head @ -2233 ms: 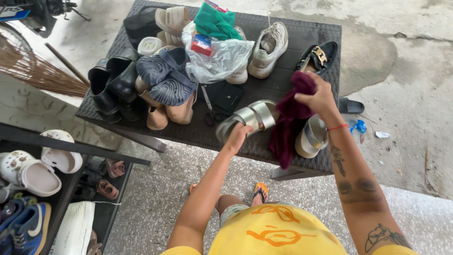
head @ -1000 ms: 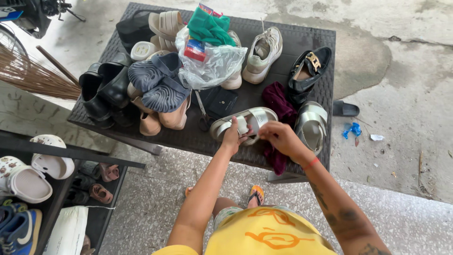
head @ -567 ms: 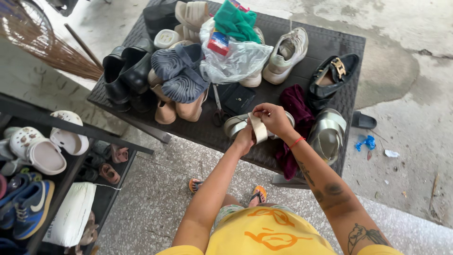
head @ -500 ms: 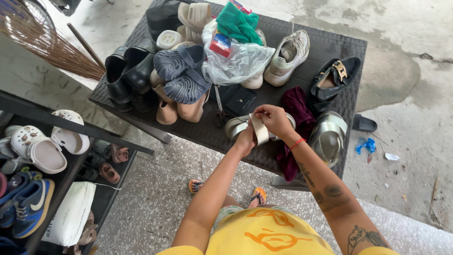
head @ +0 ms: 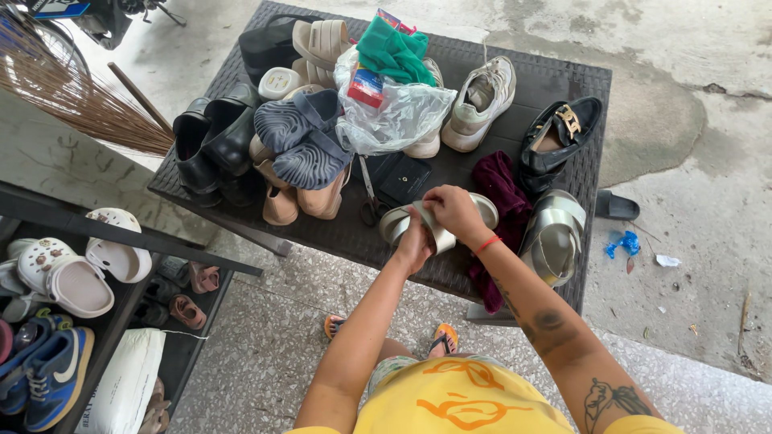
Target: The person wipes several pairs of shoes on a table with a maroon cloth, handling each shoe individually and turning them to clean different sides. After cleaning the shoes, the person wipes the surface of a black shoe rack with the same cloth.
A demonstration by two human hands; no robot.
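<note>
Fingers of both hands, left hand [head: 414, 241], right hand [head: 453, 210], gripping one silver sandal [head: 438, 225]

Both hands meet over a silver platform sandal [head: 400, 223] lying at the near edge of the dark woven worktop [head: 563, 80]. The left hand [head: 414, 241] grips it from the near side; the right hand [head: 454, 213] closes over its strap from above. A maroon cloth [head: 503, 189] lies just right of them, with a second silver sandal [head: 555, 233] beyond it. Scissors [head: 370, 197] lie just left. A clear plastic bag [head: 394, 116] sits farther back among heaped shoes.
</note>
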